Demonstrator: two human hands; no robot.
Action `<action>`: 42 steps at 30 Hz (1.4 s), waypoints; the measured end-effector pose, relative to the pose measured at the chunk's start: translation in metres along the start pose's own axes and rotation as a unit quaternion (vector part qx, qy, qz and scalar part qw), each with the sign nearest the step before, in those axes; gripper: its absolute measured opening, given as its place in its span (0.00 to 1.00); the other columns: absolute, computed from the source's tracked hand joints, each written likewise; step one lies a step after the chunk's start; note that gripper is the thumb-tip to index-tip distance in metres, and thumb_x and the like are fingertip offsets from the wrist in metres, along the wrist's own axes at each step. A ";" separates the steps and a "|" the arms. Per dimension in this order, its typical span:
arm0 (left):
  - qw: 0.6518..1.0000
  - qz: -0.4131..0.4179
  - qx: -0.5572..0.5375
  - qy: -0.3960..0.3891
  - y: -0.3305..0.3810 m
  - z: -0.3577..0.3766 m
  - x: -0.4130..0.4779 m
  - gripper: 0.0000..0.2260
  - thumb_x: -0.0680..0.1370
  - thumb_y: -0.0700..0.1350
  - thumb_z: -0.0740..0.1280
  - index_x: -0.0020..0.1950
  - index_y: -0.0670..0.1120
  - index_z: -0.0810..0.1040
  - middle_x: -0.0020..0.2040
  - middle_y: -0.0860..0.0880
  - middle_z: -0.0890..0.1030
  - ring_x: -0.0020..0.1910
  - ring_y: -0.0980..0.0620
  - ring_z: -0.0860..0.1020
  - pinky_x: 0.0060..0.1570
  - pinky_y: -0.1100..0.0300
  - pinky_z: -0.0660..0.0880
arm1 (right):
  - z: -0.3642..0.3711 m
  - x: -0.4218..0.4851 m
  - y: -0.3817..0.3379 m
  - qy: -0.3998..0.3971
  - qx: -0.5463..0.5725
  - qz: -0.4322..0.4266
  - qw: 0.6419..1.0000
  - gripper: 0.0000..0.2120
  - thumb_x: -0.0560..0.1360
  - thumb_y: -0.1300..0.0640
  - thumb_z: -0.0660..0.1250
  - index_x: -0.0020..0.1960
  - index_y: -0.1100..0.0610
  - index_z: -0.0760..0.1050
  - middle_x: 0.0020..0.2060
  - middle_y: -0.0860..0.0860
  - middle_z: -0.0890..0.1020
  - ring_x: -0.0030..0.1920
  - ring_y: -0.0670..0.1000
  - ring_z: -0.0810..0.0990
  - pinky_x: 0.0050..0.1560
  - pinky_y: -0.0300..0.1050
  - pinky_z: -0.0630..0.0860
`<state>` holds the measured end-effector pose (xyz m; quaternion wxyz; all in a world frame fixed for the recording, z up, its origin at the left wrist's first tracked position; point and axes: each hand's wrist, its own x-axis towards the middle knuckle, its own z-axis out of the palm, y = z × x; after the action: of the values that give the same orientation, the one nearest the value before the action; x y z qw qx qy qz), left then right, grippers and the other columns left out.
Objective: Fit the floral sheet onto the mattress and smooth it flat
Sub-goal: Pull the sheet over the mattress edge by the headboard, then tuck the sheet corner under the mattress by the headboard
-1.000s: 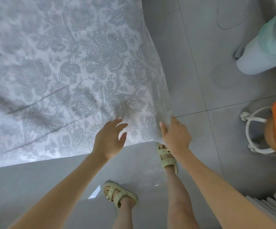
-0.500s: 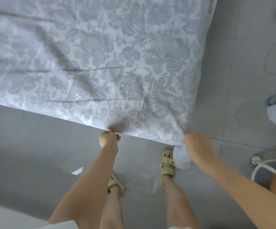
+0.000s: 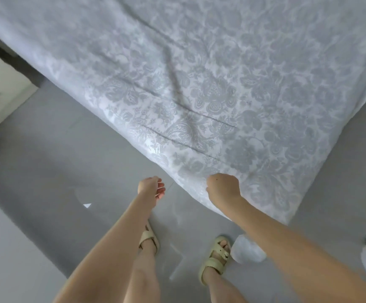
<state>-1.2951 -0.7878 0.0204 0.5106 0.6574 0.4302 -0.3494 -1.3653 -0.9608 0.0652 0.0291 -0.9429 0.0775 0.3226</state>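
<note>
Grey-and-white floral fabric sheet [image 3: 210,88] is running off the top and right edges and covering the mattress entirely; fingertips of the right hand [image 3: 222,189] are lying hidden at its blurred hem.

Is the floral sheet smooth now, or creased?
Creased: the floral sheet is spread, but long folds cross it above the right hand gripping its edge.
</note>
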 end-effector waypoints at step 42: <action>0.915 0.180 -0.323 0.162 0.819 -0.730 0.321 0.06 0.79 0.37 0.58 0.51 0.40 0.74 0.36 0.47 0.76 0.35 0.50 0.74 0.43 0.58 0.76 | -0.685 0.647 -0.842 0.252 -0.080 -0.309 0.914 0.11 0.77 0.61 0.56 0.38 0.58 0.72 0.34 0.54 0.75 0.35 0.53 0.70 0.33 0.42 0.62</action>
<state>-0.4016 -0.0998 0.2066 0.6727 0.5704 0.4709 0.0183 -0.3079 -0.2850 0.2138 0.0313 -0.9690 -0.2389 0.0544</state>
